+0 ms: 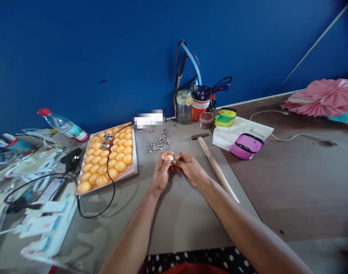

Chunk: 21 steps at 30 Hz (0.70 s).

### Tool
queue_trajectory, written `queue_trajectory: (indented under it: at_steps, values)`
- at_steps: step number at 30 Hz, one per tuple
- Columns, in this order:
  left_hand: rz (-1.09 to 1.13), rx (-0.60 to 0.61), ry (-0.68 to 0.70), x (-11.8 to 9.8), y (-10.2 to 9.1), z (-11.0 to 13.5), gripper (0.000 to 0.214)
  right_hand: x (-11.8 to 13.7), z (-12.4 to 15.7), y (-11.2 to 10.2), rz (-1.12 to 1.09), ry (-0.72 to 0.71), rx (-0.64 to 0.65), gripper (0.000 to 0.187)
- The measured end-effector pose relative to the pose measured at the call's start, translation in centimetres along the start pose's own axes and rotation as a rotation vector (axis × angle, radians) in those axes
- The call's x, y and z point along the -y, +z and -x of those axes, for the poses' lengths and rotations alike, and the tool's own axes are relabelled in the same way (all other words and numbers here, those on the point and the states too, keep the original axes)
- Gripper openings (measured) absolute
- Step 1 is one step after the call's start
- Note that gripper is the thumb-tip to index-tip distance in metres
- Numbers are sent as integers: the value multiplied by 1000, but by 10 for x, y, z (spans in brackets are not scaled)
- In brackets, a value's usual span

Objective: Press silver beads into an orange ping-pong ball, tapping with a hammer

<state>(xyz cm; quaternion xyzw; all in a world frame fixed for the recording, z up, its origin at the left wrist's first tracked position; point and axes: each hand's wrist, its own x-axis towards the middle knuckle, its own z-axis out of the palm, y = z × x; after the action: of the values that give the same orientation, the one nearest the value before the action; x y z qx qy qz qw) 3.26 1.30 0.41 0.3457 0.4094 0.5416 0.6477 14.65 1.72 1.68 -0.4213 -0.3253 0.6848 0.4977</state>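
Low over the grey mat, my two hands meet around a small orange ball (170, 157). My left hand (161, 169) is closed on the ball, thumb on the near side. The fingers of my right hand (189, 166) are pinched against the ball's right side, at a small shiny silver piece (172, 162). How firmly they grip it is partly hidden. Just beyond my hands lies a scattered heap of small silver pieces (161, 140). To the right of my right hand rests a hammer (218, 167) with a wooden handle.
At left, a tray (135, 160) holds rows of orange balls, with a black cable across it. A power strip (61, 222), cables and a tilted bottle (67, 127) crowd the far left. A jar (184, 108), a tool cup and purple (247, 146) and yellow pouches stand behind.
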Motion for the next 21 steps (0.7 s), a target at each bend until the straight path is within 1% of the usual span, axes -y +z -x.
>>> queue_trajectory:
  at_steps: [2, 4, 6, 8, 10, 12, 13, 14, 15, 17, 19, 21]
  values:
    - [-28, 35, 34, 0, 1, 0, 28, -1, 0, 2, 7, -6, -17, 31]
    - [-26, 66, 45, -3, 3, 0, 29, -1, 0, 2, 6, -5, 5, 31]
    - [18, 81, 52, -7, 3, -1, 29, 2, -2, -1, 9, -19, 40, 29]
    - [89, 83, 77, -12, 1, -3, 30, 5, -5, -8, 68, -79, 13, 24]
    - [158, 79, 122, -17, -1, -6, 29, 7, -10, -17, 250, -196, -116, 16]
    - [215, 61, 161, -22, -4, -8, 23, 6, -15, -25, 540, -336, -271, 10]
    - [234, 45, 173, -23, -5, -9, 21, 3, -17, -28, 674, -402, -317, 11]
    - [249, 30, 174, -24, -6, -10, 19, 0, -19, -30, 789, -453, -334, 16]
    - [261, 15, 171, -25, -7, -10, 18, -4, -20, -31, 887, -479, -321, 20]
    - [287, 0, 151, -26, -7, -11, 16, -11, -20, -30, 1038, -494, -247, 25]
    - [311, 0, 140, -27, -7, -11, 16, -17, -18, -26, 1169, -483, -184, 24]
    - [326, 4, 138, -27, -7, -11, 15, -19, -15, -20, 1293, -472, -157, 22]
